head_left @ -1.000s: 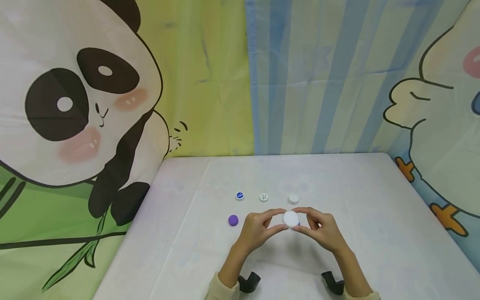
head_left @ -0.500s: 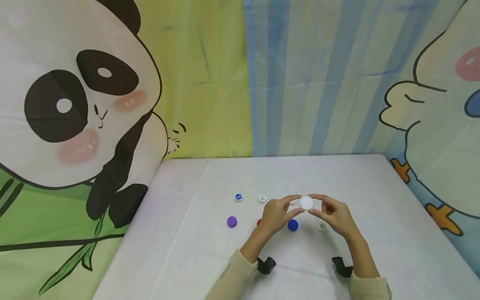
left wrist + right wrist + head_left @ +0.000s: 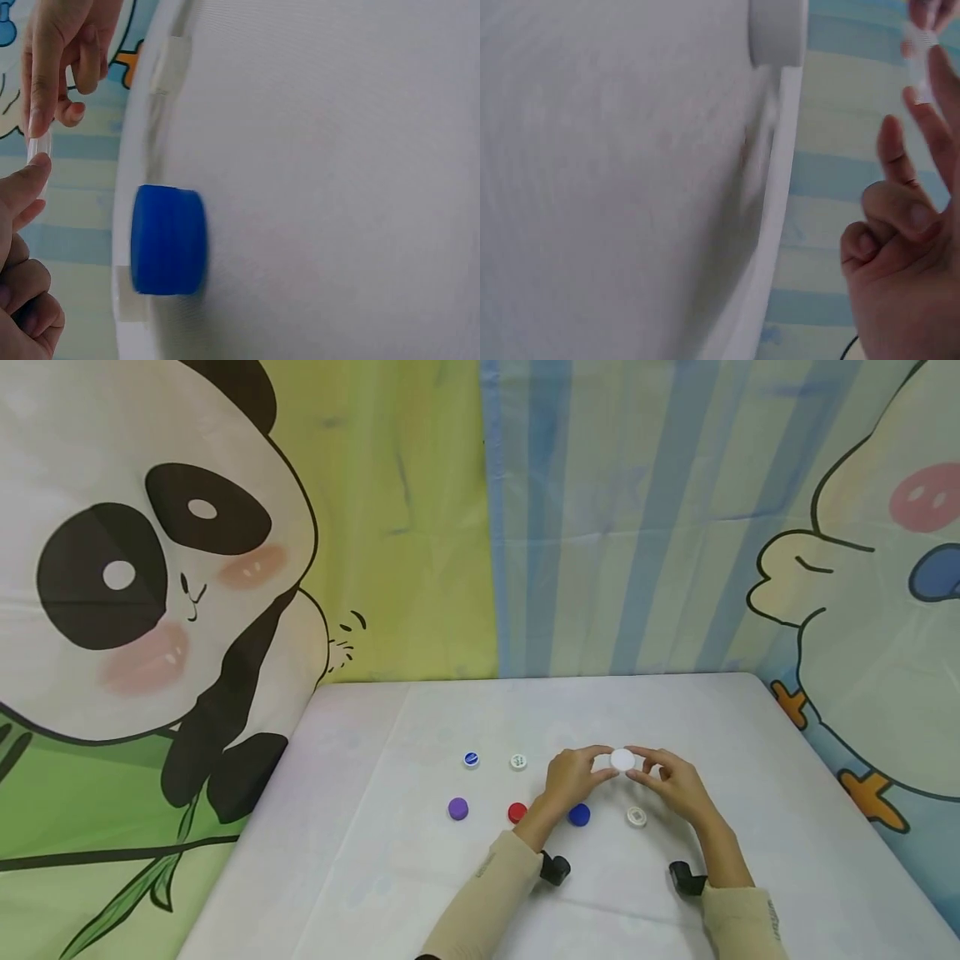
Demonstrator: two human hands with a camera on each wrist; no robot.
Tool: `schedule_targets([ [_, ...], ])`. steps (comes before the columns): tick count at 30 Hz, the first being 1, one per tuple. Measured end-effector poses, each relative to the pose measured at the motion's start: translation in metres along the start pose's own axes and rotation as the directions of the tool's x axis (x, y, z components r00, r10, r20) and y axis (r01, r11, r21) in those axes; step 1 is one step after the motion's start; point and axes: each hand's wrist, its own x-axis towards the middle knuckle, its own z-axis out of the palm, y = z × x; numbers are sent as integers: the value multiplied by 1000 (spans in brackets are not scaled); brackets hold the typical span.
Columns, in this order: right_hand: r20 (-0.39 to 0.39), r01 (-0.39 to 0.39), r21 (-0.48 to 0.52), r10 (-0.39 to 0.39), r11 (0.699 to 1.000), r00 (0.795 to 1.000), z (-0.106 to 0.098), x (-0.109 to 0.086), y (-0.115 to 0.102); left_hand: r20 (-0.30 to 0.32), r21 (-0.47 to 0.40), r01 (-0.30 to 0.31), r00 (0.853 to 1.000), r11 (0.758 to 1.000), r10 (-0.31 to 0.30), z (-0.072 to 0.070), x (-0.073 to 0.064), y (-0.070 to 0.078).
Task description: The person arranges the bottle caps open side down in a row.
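Up off the table, a round white cap [image 3: 622, 760] is pinched between both hands. My left hand [image 3: 573, 777] holds its left edge with thumb and a finger. On the right edge my right hand [image 3: 677, 787] pinches likewise. Edge-on, the white cap [image 3: 40, 146] shows between the two hands in the left wrist view. Below the hands lie a blue cap [image 3: 579, 814] and a white cap [image 3: 637, 817] with its hollow side up. A red cap [image 3: 517, 812] sits beside my left wrist.
Farther left stand a purple cap [image 3: 458, 809], a white cap [image 3: 518, 762] and a blue-and-white cap [image 3: 471, 760]. All rest on a white-covered table [image 3: 390, 877]. Behind it hangs a patterned curtain [image 3: 420, 527]. Black wrist mounts [image 3: 555, 869] stick out under the sleeves.
Both hands have moved right and away from the body with the white cap. The red, blue and hollow-side-up white caps have come into sight; a white cap at the back is now hidden.
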Motion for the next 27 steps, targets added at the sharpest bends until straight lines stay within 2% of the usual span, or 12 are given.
schedule_targets([
  [4,44,-51,-39,52,998,998,-3,1,4,6,51,21,1000,998,-21,11,5,4],
  [7,96,-96,-50,101,994,990,-5,3,8,9,73,66,998,995,-66,16,9,10],
  [11,141,-115,-58,122,992,982,-6,6,16,25,133,129,991,983,-134,23,11,16],
  [15,174,-150,-70,160,986,972,-5,8,22,38,209,161,984,965,-172,30,11,22],
  [21,212,-202,-94,218,975,953,-3,8,27,52,263,193,976,945,-213,37,10,28],
  [27,226,-209,-138,236,968,945,-2,10,29,45,311,190,976,931,-214,42,12,31],
])
